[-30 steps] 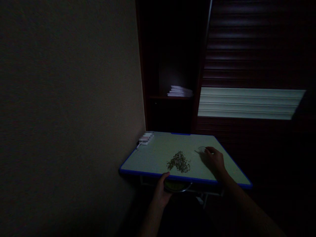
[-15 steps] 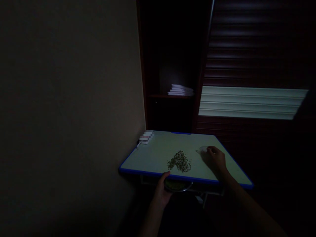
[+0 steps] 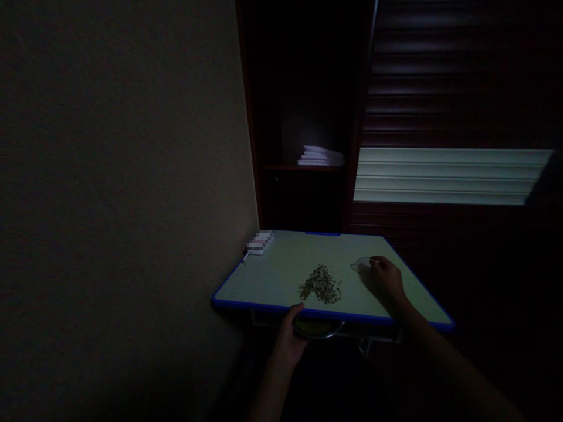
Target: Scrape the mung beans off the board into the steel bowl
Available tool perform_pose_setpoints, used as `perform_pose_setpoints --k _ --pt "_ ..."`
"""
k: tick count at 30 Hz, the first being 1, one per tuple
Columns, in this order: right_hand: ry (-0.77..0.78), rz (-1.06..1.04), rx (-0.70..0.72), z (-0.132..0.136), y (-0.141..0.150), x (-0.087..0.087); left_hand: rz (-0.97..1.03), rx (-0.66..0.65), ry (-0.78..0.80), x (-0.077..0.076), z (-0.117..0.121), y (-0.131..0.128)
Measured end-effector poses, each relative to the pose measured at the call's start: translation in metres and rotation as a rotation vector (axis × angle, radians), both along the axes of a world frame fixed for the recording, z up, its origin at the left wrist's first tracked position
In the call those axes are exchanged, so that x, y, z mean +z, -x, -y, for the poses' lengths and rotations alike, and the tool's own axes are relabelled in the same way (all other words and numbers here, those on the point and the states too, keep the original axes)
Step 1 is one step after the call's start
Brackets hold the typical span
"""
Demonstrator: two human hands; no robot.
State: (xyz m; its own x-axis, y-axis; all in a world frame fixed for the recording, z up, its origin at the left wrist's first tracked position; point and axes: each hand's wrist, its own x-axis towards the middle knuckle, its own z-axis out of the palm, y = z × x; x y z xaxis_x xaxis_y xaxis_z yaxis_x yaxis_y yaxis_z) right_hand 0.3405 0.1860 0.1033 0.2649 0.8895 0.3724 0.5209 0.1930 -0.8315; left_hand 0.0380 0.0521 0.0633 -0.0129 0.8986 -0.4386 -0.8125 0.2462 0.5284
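A pale green cutting board (image 3: 281, 269) with a blue rim lies before me, and a loose heap of small dark green herb bits (image 3: 320, 285) sits near its middle. My right hand (image 3: 385, 278) rests on the board to the right of the heap, pinching a small clear plastic piece (image 3: 361, 264) against the surface. Under the near edge, my left hand (image 3: 289, 339) holds a shallow metal bowl (image 3: 313, 328) with something green inside. Most of the bowl is hidden behind the board's rim.
A small white box (image 3: 260, 243) with a cord stands in the board's far left corner, against a beige wall (image 3: 123, 176) that runs along the left side. Beyond the board are a dark shelf holding stacked white sheets (image 3: 320, 156) and dark louvered doors (image 3: 448, 176).
My right hand and the clear piece have shifted slightly toward the board's far edge. The whole view has drifted a little, while the left hand and bowl stay at the near edge.
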Motion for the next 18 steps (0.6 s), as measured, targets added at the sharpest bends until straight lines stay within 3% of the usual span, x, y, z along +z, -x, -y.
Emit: perform_pose_setpoints --k 10,18 --pt "0.040 -0.039 0.098 0.025 0.008 0.012 0.011 0.090 0.072 0.016 0.012 -0.004" --pt "0.010 -0.038 0.136 0.042 0.014 0.016 0.014 0.090 0.185 0.002 0.015 0.009"
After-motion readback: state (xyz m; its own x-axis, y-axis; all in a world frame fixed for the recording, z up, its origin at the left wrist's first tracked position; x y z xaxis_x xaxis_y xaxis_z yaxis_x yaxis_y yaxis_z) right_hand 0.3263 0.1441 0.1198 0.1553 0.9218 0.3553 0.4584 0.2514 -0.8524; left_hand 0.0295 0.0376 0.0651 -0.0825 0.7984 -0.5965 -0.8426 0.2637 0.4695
